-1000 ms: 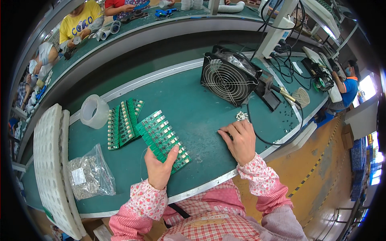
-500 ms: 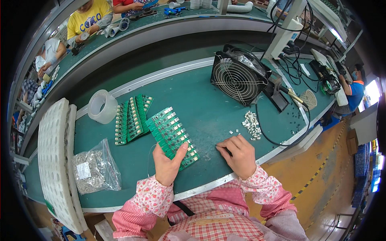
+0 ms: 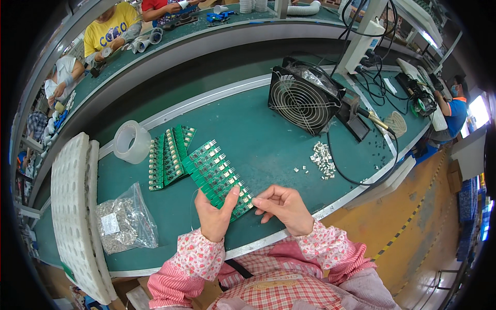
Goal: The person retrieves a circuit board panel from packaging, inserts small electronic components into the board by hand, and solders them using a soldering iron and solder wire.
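Observation:
My left hand [image 3: 214,216] grips a green circuit board panel [image 3: 211,173] near its lower end, thumb on top. A row of small white connectors runs along the panel's right edge. At the lower right corner of that edge, my right hand [image 3: 287,207] is closed in a pinch, fingertips against or just beside the last connector. Whatever those fingers hold is too small to make out. To the right lies a pile of small white connectors [image 3: 322,161], with a few loose ones beside it. More green circuit board panels [image 3: 166,159] rest in an overlapping stack beyond my left hand.
A roll of clear tape [image 3: 124,143] and a bag of small parts [image 3: 129,222] lie at the left, beside white foam trays [image 3: 70,206]. A black fan [image 3: 299,101] and a soldering iron [image 3: 381,124] with its cable stand at the right. Other people work across the bench.
My right hand has moved left from the bench near the loose connectors to the panel's lower right corner. My left hand still holds the panel in nearly the same place.

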The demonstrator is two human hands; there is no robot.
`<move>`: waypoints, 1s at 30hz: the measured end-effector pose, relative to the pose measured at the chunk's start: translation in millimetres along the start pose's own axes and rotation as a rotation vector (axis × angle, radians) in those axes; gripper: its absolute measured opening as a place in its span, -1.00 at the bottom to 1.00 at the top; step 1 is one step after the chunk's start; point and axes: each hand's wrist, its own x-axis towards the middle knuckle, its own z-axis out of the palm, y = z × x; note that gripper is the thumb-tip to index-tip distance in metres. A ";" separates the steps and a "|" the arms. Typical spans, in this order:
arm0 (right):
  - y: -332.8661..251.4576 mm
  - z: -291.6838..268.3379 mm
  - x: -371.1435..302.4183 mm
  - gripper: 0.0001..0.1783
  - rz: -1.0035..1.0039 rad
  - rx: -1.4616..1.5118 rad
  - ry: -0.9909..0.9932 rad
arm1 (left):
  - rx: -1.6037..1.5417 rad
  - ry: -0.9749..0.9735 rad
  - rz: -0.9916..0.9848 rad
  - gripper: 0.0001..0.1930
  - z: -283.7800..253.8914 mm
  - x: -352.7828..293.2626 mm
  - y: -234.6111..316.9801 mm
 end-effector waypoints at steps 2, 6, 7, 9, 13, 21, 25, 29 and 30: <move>0.0 0.3 0.2 -0.83 0.017 -0.010 -0.008 | -0.007 0.014 0.013 -0.80 -0.1 -0.2 0.1; 1.5 -1.0 1.9 -0.81 -0.005 -0.034 -0.019 | 0.004 0.013 0.016 -0.80 -0.7 0.7 -0.8; 2.1 -0.5 1.8 -0.81 -0.014 -0.048 -0.022 | -0.008 0.014 -0.007 -0.80 -0.8 0.3 -0.3; 5.6 -1.4 2.8 -0.80 -0.024 -0.048 -0.040 | -0.028 0.013 -0.022 -0.80 -1.6 0.6 -0.6; 6.9 -1.4 2.8 -0.79 -0.043 -0.029 -0.060 | -0.019 -0.008 -0.043 -0.81 -2.2 1.9 0.7; 18.5 5.7 3.2 -0.83 -0.233 -0.105 0.008 | -0.025 -0.029 -0.018 -0.82 -1.8 1.2 0.4; 21.0 9.8 4.8 -0.83 -0.287 -0.125 0.055 | 0.027 -0.023 0.013 -0.82 -2.8 3.4 1.1; 16.4 17.0 1.9 -0.80 -0.204 -0.010 0.066 | -0.068 0.032 0.004 -0.81 0.6 5.2 0.1; 18.0 19.1 -1.3 -0.77 -0.170 0.027 0.017 | -0.083 0.056 0.036 -0.80 1.2 5.3 -1.0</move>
